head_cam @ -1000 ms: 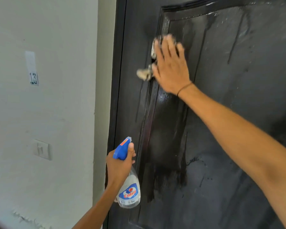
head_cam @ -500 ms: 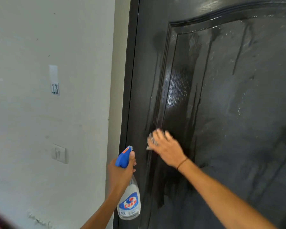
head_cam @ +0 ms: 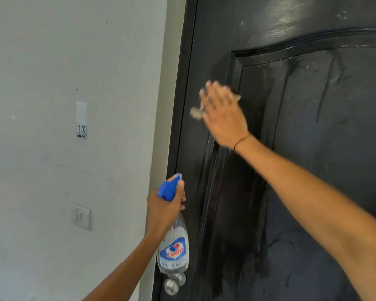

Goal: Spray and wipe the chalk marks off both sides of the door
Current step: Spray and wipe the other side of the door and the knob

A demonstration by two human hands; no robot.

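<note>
One black door is filling the right side of the view, its raised panel streaked with wet runs and one broad dark wet patch lying below the wrist. Two bare hands are showing. The right hand is lying flat against the door near the panel's upper left corner, fingers spread and nearly straight, pressing one pale cloth onto the surface; bits of the cloth are sticking out past the fingers on the left and at the upper right, and the hand is blurred. One thin dark band is circling that wrist. The left hand is hanging lower, just beside the door's left edge, its fingers wrapping the neck of one spray bottle, with the thumb lying against the blue trigger head. The bottle is clear, hanging roughly upright, and wearing one blue and white label reading Colin. One metal knob is showing just under the bottle. On the pale wall to the left, one small tag marked 13 is sitting above one switch.
</note>
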